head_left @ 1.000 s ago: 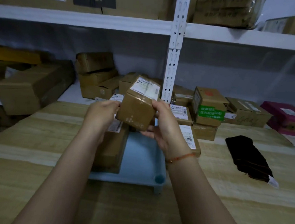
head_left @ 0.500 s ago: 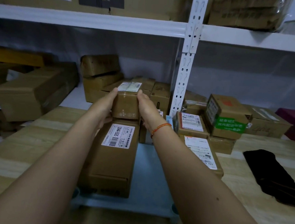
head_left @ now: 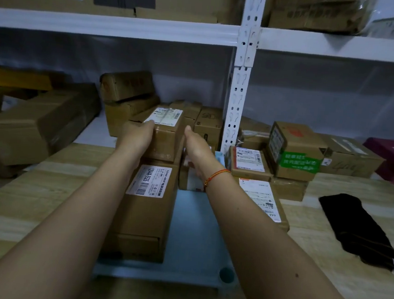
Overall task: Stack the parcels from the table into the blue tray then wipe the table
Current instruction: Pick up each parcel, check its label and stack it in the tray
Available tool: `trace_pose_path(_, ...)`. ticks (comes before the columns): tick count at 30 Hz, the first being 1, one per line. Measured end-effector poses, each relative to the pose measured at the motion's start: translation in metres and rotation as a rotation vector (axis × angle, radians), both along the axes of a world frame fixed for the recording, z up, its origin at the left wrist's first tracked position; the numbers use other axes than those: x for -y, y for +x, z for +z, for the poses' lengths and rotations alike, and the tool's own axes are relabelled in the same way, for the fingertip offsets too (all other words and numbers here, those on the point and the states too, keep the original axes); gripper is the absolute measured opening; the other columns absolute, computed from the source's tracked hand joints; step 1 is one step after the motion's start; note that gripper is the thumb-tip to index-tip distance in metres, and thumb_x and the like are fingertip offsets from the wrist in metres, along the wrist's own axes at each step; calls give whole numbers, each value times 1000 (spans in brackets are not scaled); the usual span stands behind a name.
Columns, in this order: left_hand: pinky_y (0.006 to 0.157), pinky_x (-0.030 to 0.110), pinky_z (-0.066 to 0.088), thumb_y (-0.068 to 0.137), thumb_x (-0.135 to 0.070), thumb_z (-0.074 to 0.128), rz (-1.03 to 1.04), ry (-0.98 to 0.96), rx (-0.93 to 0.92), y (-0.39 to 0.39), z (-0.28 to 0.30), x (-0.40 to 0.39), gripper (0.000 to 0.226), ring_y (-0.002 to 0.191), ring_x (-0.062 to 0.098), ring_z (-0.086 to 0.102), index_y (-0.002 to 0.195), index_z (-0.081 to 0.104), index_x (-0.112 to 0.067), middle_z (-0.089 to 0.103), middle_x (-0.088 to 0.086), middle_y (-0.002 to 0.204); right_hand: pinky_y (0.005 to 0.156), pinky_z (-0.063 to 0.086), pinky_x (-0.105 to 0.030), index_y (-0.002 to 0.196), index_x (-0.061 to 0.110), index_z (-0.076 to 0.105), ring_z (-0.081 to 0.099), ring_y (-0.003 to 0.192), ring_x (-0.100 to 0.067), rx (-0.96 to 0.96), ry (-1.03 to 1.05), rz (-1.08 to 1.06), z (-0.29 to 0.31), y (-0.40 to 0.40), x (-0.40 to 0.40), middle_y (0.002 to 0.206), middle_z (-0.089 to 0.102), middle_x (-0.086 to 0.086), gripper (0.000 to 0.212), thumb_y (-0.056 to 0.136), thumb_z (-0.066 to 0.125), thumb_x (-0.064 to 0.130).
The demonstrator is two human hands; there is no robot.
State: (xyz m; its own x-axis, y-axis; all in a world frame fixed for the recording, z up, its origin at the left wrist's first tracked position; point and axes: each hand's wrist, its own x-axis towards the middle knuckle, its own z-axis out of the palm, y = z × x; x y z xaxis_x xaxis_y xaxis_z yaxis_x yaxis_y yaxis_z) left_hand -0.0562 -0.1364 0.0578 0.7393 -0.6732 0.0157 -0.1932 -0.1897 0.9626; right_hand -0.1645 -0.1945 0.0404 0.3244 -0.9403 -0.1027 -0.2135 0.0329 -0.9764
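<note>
A blue tray lies on the wooden table in front of me. A long brown parcel with a white barcode label lies along the tray's left side. Behind it, at the tray's far end, stands a small brown parcel with a label on top. My left hand grips that small parcel's left side, fingertips on its top edge. My right hand is held flat just beside its right side, fingers apart, a narrow gap showing. More parcels lie on the table right of the tray.
A stack of parcels with a green-labelled box stands at the back right. A black cloth lies on the table's right part. A white shelf post rises behind the tray; large boxes fill the shelf on the left.
Both hands carried the small parcel from above the tray's middle forward and left, setting it behind the long parcel. My right hand has come off its side.
</note>
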Motion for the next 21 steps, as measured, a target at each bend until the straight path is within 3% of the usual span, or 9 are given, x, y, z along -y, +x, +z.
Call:
trace_pose_path(2, 97, 43, 44, 89, -44, 50, 91, 1, 121, -8, 7, 4, 61, 122, 33, 49, 139, 40, -11, 51, 12, 137, 110, 37, -44, 144, 9, 43, 51, 125, -29, 10, -16, -73, 1, -19, 9, 138, 54, -11, 57, 103, 26, 46)
trace_pose_path(3, 99, 46, 43, 88, -42, 50, 116, 1, 181, -15, 12, 5, 61, 124, 35, 48, 139, 40, -11, 49, 13, 138, 106, 39, -42, 139, 7, 47, 55, 114, -27, 11, -41, -119, 3, -29, 11, 125, 59, -10, 56, 103, 28, 45)
trace_pose_path(7, 101, 45, 40, 87, -32, 52, 89, -63, 373, -73, 32, 19, 48, 125, 36, 44, 128, 46, -9, 47, 16, 135, 84, 45, -41, 105, 8, 59, 56, 96, -32, 47, -186, -334, 10, -74, 23, 93, 54, -7, 42, 93, 35, 40)
trace_pose_path(10, 98, 43, 44, 85, -31, 54, -63, -108, 366, -124, 37, 35, 42, 117, 32, 50, 123, 49, -13, 51, 11, 129, 70, 30, -31, 93, 8, 63, 50, 88, -22, -36, -308, -476, 13, -119, 32, 91, 52, -4, 31, 97, 39, 28)
trace_pose_path(14, 89, 37, 51, 88, -28, 53, -335, -51, 272, -184, 19, 60, 41, 110, 31, 59, 125, 49, -10, 59, 10, 124, 72, 35, -33, 73, 16, 53, 57, 95, -30, -61, -352, -654, 8, -184, 26, 101, 66, -15, 25, 95, 44, 21)
trace_pose_path(18, 91, 36, 49, 89, -25, 49, -451, 204, 203, -213, -9, 69, 56, 114, 34, 56, 142, 40, -8, 55, 14, 134, 80, 42, -31, 75, 13, 58, 58, 97, -34, -261, -159, -513, -14, -220, 20, 98, 60, -15, 24, 90, 48, 27)
trace_pose_path(21, 93, 37, 47, 92, -23, 47, -452, 305, 138, -217, -25, 69, 50, 115, 32, 55, 140, 42, -14, 56, 13, 133, 90, 53, -40, 87, 15, 64, 62, 100, -31, -342, 44, -299, -37, -229, 13, 104, 67, -10, 25, 82, 59, 40)
